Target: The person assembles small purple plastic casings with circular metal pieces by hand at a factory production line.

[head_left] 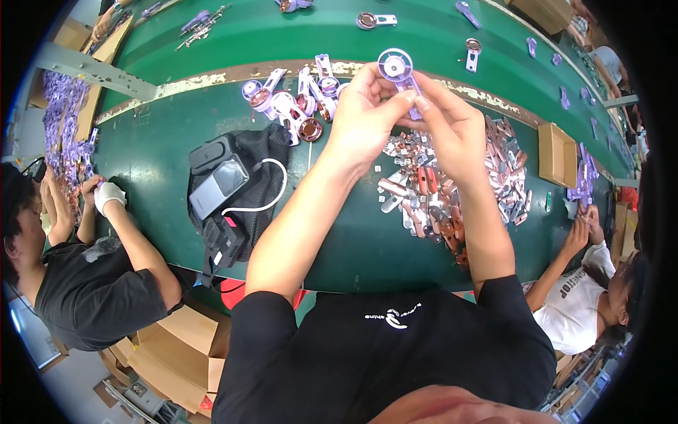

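Holding a purple part (395, 66) up near the far edge of the green table (339, 247), round ringed head uppermost and narrow handle running down between the thumbs. Grasping with both at once — left hand (365, 116) curled in from one side, right hand (455, 131) from the other, thumb tips almost meeting over the handle. Hard to tell from this angle how the remaining fingers press, being mostly behind the part.

Likely light and stiff, judging by the look of moulded plastic, and perhaps a little slippery under damp skin. Best gripped along the handle, or just below the head, with modest pressure of thumb against finger. Best spared a hard squeeze on the thin ring — seemingly the most fragile portion, liable to flex or crack.

Beyond the left forearm, a cluster of purple assemblies (289, 106), some with brown discs. Nearer, a black mesh bag (277, 145) with a grey power bank (219, 189) and a white cable (285, 180) on top. Beside and partly behind the right forearm, a heap of small metallic pieces (424, 205), well below the raised part. Farther right, a cardboard tray (556, 155). Across the far edge, a green belt (296, 42) with scattered purple pieces (467, 14).
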The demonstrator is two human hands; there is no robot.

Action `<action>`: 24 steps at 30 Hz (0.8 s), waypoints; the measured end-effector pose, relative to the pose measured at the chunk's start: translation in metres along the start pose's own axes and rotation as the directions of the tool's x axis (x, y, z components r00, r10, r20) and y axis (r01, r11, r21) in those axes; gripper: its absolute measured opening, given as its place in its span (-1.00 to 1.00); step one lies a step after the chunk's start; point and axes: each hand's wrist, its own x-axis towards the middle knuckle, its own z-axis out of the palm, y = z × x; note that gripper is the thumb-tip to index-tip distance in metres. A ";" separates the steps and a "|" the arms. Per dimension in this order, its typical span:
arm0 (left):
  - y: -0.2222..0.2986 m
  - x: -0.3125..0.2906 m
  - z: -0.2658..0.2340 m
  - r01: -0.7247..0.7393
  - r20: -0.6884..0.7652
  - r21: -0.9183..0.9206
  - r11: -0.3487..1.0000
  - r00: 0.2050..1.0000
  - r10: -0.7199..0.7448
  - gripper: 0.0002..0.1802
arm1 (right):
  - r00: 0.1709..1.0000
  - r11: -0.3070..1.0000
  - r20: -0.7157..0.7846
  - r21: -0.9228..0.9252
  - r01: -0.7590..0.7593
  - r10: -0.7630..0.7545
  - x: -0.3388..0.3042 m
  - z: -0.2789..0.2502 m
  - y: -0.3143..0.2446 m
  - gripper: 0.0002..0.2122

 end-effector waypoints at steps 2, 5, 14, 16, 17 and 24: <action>0.008 -0.002 0.000 -0.046 0.006 0.100 0.994 0.999 0.045 -0.67 | 0.999 0.996 0.046 0.085 0.001 -0.005 -0.001 -0.002 -0.002 -0.65; 0.021 -0.007 0.003 -0.080 0.017 0.199 0.977 0.997 0.078 -0.68 | 0.999 0.997 0.055 0.077 -0.005 0.001 -0.003 0.001 -0.012 -0.64; 0.029 -0.008 0.001 -0.006 0.048 0.188 0.982 0.999 -0.003 -0.71 | 0.997 0.997 0.034 0.029 -0.068 0.067 -0.004 0.000 -0.018 -0.67; 0.034 -0.008 -0.003 0.041 0.040 0.164 0.986 0.998 -0.048 -0.72 | 0.996 0.996 0.032 0.024 -0.081 0.080 -0.003 0.000 -0.019 -0.67; 0.035 -0.007 -0.006 -0.009 0.055 0.195 0.981 0.998 -0.002 -0.69 | 0.995 0.995 0.034 0.029 -0.093 0.092 -0.003 0.000 -0.021 -0.68; 0.036 -0.007 -0.008 -0.051 0.074 0.267 0.962 0.997 0.032 -0.65 | 0.992 0.991 0.014 0.054 -0.124 0.124 -0.004 0.002 -0.023 -0.70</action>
